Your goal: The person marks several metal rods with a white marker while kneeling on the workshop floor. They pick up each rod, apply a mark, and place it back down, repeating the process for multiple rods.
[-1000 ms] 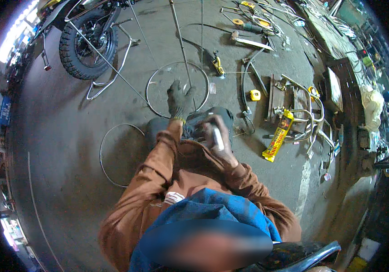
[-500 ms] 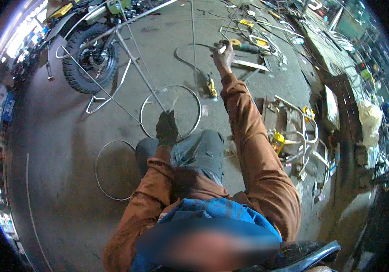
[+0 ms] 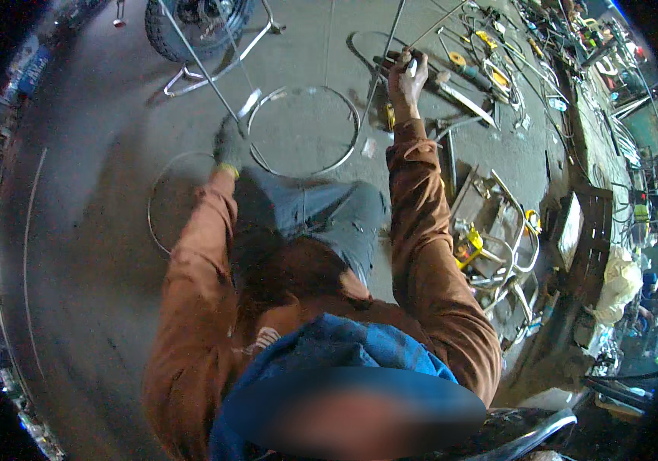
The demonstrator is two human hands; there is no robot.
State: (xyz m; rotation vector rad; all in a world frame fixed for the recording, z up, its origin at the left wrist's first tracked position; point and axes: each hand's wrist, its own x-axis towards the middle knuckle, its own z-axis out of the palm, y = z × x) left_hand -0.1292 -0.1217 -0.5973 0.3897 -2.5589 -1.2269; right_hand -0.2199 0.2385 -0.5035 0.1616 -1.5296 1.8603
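My left hand [image 3: 228,144] wears a dark glove and is closed around the lower end of a thin metal tube [image 3: 200,65]. The tube slants in from the top edge. A small pale piece [image 3: 250,102] shows beside the glove; I cannot tell if it is held. A round metal hoop [image 3: 357,127] lies just right of the glove. My bare right hand [image 3: 407,73] is closed, with a thin rod [image 3: 438,25] sticking out of it up and to the right. A white bit shows between its fingers. What else the fist covers is hidden. Another thin pole [image 3: 383,58] runs down left of it.
Right of my right hand lie an angle grinder [image 3: 463,67], a flat metal bar [image 3: 469,104] and tangled cables. Bent metal tubing [image 3: 527,242] with a yellow tool [image 3: 469,246] is nearer. A motorcycle wheel [image 3: 191,31] stands far left. A second hoop [image 3: 150,206] lies left.
The view has shifted, so the floor things sit higher. My left hand has moved left with the tube, from over the hoop to its left side. The rod in my right hand tilts further right.
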